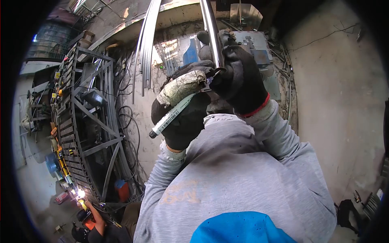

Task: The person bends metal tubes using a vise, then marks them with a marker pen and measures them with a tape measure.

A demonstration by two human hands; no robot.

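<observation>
The metal tube (211,32), clenched in the gloved right hand (240,83), could twist in that grip and skew the mark from the marker (173,114) gripped in the left hand (189,123).

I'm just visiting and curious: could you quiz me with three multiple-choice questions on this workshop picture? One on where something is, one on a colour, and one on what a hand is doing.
1. Where do the welding sparks glow?
A) lower left
B) upper right
C) centre

2. What colour is the glove cuff on the right hand?
A) green
B) red
C) yellow

3. How is the marker placed?
A) lying on the floor
B) gripped in the left hand
C) tucked in a pocket

Answers:
1 A: the bright flare sits at the lower left edge.
2 B: a red band rims the glove that grips the metal tube.
3 B: gloved fingers wrap around it.
</observation>
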